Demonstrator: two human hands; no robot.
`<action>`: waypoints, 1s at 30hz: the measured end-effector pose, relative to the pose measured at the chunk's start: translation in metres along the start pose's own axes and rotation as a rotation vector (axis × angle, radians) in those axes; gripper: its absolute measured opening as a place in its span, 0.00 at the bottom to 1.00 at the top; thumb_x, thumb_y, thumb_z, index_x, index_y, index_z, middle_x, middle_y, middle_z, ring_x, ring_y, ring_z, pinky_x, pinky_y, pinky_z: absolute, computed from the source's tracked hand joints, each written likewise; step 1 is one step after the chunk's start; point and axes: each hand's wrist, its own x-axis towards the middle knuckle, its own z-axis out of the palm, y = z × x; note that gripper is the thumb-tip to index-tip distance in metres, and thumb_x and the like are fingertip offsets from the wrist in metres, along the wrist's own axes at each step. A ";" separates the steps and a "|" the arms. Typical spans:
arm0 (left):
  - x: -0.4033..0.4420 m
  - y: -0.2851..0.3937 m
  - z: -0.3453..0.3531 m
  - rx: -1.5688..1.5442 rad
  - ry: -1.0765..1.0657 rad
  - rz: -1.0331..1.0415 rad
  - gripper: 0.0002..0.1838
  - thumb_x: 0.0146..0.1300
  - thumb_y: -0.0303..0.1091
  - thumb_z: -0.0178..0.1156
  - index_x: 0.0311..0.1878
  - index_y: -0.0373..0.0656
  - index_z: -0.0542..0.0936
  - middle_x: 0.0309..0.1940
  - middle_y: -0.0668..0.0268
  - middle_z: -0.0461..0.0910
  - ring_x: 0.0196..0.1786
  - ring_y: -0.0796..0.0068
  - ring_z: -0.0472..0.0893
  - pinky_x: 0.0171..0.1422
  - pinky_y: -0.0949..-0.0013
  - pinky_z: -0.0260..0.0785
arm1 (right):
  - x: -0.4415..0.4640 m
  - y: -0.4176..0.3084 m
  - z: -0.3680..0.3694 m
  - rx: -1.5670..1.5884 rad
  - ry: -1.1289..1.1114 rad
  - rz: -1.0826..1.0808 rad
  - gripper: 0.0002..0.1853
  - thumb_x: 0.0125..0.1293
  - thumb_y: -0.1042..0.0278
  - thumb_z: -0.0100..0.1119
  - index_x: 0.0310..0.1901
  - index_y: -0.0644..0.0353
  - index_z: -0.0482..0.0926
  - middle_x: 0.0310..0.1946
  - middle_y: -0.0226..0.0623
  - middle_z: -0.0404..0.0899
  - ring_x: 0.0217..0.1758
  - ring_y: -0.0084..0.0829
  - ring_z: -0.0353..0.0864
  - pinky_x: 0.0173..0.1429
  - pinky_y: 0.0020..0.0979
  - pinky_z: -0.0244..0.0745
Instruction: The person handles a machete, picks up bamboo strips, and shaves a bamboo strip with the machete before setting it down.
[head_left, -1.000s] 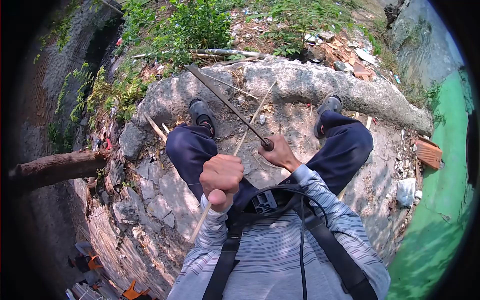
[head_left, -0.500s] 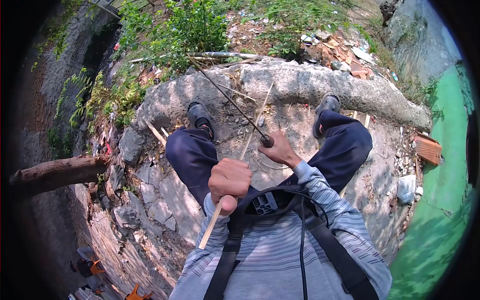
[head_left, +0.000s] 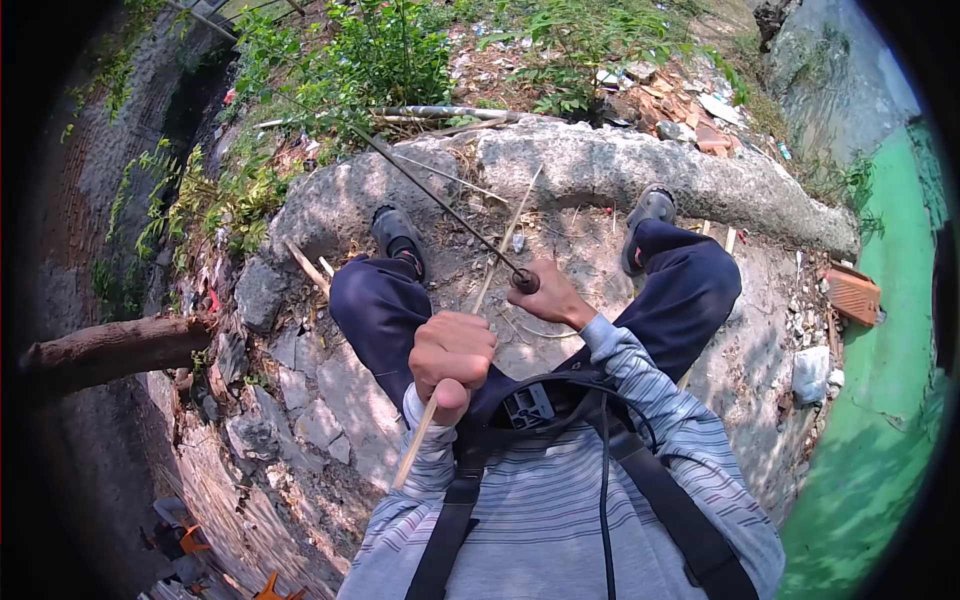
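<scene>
My left hand (head_left: 452,362) is closed around a thin pale bamboo strip (head_left: 508,235), whose far end points up and right and whose near end sticks out below the thumb. The dark wooden handle of a long blade (head_left: 440,205) sits in my right hand (head_left: 550,295), with the fingers wrapped round it. From the handle the blade reaches up and left towards the low concrete kerb, its narrow edge facing the camera. Near my right hand the blade and the strip cross in view; whether they touch I cannot tell.
Beyond my two shoes stands a curved concrete kerb (head_left: 620,160), with plants (head_left: 390,60) and litter behind it. More strips lie beside my legs. A log (head_left: 120,343) is at left, an orange brick (head_left: 853,294) at right. Broken stones and orange chairs show lower left.
My left hand moved right and down with the strip, then slightly back left. The blade has turned from showing its flat side to its narrow edge.
</scene>
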 end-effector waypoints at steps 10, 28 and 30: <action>-0.006 -0.001 -0.012 0.066 0.028 0.014 0.41 0.80 0.65 0.38 0.13 0.46 0.51 0.09 0.73 0.48 0.10 0.74 0.49 0.20 0.66 0.39 | 0.038 0.031 0.004 -0.036 -0.062 0.226 0.22 0.56 0.56 0.67 0.22 0.71 0.76 0.14 0.46 0.68 0.19 0.35 0.69 0.30 0.42 0.66; -0.001 -0.009 -0.010 0.052 0.221 0.081 0.48 0.68 0.81 0.28 0.13 0.44 0.62 0.09 0.74 0.57 0.13 0.78 0.51 0.22 0.68 0.42 | 0.005 0.005 0.012 0.074 0.042 0.036 0.20 0.57 0.60 0.67 0.20 0.67 0.72 0.14 0.41 0.67 0.20 0.35 0.65 0.31 0.43 0.63; -0.004 -0.011 -0.010 0.032 0.161 0.082 0.48 0.67 0.82 0.28 0.13 0.43 0.62 0.08 0.74 0.56 0.12 0.78 0.50 0.21 0.68 0.41 | 0.007 0.003 0.012 0.036 0.000 0.011 0.19 0.57 0.60 0.67 0.22 0.68 0.73 0.15 0.43 0.69 0.21 0.36 0.67 0.32 0.44 0.64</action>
